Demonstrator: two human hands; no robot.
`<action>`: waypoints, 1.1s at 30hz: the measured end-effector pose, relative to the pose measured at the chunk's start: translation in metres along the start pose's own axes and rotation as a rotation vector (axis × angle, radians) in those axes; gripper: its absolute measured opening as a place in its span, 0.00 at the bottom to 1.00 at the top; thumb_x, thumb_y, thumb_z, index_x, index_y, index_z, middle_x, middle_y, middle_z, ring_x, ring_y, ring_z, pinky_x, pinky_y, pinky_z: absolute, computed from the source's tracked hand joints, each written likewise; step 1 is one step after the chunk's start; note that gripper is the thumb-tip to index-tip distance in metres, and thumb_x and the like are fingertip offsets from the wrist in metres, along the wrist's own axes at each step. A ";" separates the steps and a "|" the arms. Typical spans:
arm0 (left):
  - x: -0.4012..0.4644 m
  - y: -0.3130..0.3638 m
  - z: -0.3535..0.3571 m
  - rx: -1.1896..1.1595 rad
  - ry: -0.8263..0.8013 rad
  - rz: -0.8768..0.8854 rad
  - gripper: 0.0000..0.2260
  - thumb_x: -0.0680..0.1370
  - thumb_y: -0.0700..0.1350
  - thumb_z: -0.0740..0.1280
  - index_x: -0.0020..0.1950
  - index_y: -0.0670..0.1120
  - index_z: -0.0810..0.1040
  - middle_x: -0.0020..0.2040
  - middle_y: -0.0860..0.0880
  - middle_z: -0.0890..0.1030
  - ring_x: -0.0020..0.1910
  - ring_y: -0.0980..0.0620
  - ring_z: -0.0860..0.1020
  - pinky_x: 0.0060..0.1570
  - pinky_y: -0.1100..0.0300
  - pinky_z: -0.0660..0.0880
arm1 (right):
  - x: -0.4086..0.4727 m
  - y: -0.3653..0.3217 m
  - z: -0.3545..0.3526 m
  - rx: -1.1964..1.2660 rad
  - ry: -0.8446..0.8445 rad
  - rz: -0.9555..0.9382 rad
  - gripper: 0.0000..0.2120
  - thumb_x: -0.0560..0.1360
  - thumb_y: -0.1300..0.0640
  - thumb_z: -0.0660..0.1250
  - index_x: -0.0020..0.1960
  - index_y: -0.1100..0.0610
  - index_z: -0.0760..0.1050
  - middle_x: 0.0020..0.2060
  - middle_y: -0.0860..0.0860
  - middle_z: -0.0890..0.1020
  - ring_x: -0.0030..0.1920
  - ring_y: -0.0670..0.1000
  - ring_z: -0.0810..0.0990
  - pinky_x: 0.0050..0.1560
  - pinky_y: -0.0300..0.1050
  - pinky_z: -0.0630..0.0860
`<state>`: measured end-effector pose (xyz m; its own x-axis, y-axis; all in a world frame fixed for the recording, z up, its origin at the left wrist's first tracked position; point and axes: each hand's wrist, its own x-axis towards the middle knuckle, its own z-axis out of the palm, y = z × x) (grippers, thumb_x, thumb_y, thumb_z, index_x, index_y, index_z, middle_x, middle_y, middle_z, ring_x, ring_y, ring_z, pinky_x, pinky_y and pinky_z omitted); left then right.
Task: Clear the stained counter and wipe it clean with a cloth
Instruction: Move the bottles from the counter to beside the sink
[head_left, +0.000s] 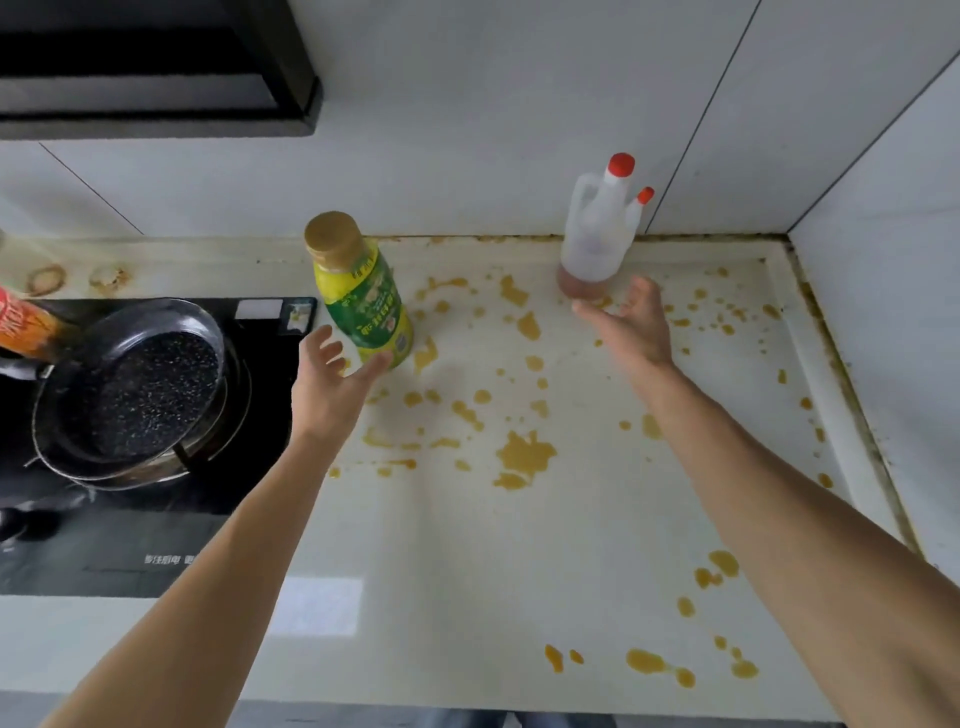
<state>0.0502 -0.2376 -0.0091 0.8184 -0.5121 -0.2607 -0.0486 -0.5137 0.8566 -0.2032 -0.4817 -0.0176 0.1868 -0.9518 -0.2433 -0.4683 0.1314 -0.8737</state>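
Barely started imo: the yellow-green bottle (363, 296) stands just past the left grip (332, 371) and the clear jug (597, 234) just beyond the right grip (631, 325), both grips spread apart holding nothing, orange stains (522, 457) cover the bench (467, 571), no cloth visible.

We reach both bare forearms forward from the near edge, the left one angling up from the near left, the right one from the near right. Our left hand (332, 374) is open, palm turned inward to the right, fingers spread and slightly bent, thumb stretched out to the right. Our right hand (631, 325) is open too, palm facing left, fingers straight and pointing far, thumb extended to the left. Neither hand has a grip on anything.
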 end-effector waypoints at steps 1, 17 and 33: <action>0.006 0.000 0.005 -0.003 0.010 0.025 0.43 0.67 0.65 0.79 0.77 0.55 0.66 0.65 0.57 0.76 0.66 0.55 0.77 0.63 0.54 0.75 | 0.008 0.001 0.005 0.002 0.022 -0.011 0.43 0.67 0.39 0.79 0.75 0.51 0.64 0.63 0.47 0.73 0.64 0.50 0.75 0.55 0.39 0.74; 0.066 -0.010 0.050 -0.039 0.217 0.190 0.29 0.62 0.61 0.80 0.59 0.56 0.78 0.48 0.61 0.82 0.48 0.64 0.80 0.47 0.63 0.76 | 0.089 0.005 0.054 0.205 0.144 -0.134 0.48 0.62 0.49 0.84 0.75 0.47 0.61 0.62 0.46 0.78 0.54 0.43 0.79 0.34 0.25 0.76; -0.004 0.027 0.015 0.055 0.096 0.163 0.19 0.64 0.56 0.81 0.52 0.55 0.81 0.42 0.61 0.84 0.38 0.74 0.80 0.33 0.78 0.74 | -0.022 0.001 0.030 0.104 0.024 -0.176 0.45 0.58 0.42 0.85 0.69 0.45 0.68 0.56 0.36 0.80 0.53 0.29 0.78 0.46 0.26 0.77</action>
<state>0.0372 -0.2599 0.0086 0.8481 -0.5246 -0.0749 -0.2137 -0.4679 0.8576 -0.1821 -0.4524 -0.0252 0.2367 -0.9687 -0.0741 -0.3381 -0.0106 -0.9410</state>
